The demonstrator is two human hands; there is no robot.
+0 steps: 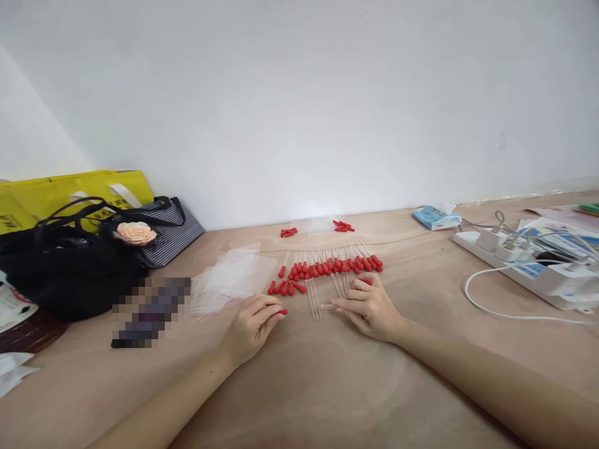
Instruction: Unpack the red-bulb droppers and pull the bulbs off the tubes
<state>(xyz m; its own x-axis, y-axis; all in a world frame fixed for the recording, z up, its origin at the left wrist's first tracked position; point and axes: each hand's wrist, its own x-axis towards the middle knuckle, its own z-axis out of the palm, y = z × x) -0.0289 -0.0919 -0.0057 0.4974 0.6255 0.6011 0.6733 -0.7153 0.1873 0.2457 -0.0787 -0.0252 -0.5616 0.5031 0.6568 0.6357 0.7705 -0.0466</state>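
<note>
My left hand [255, 327] pinches a red rubber bulb [282, 312] between thumb and fingers, just left of several loose bulbs [291, 289]. My right hand [367, 308] is closed on a clear glass dropper tube [326, 306], whose end points left toward that bulb. A bit of red shows at the top of my right hand; whether it is held there or lies behind I cannot tell. Between the hands lie bare glass tubes [314, 299]. Beyond them a row of droppers with red bulbs [337, 265] fitted lies side by side, tips toward the wall.
Clear plastic bags [234, 277] lie left of the droppers. More red bulbs [344, 226] are at the back. A black bag [70, 274] and yellow bag [126, 184] stand left. Right are a tissue pack [435, 218] and a power strip [528, 268] with cables.
</note>
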